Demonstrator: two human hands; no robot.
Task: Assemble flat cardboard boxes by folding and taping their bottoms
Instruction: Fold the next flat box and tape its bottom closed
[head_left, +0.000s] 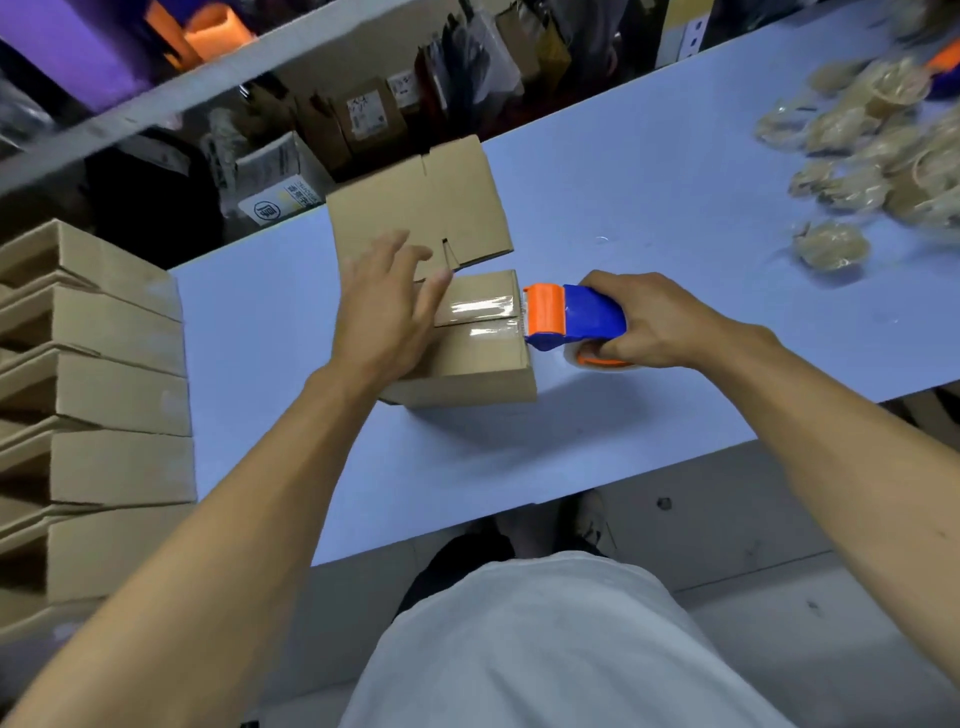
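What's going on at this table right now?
A person is taping the bottom of a cardboard box on a pale blue table. The left hand lies flat on the box, steadying it. The right hand grips a blue and orange tape dispenser at the box's right edge, with clear tape already laid along the seam. Finished boxes are stacked at the left.

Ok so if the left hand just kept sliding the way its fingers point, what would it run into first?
Probably the flat cardboard box lying just beyond the taped box. The left hand rests open on the taped box with its fingers aimed up and right, fingertips already at the flat one's near edge; depth is hard to judge.
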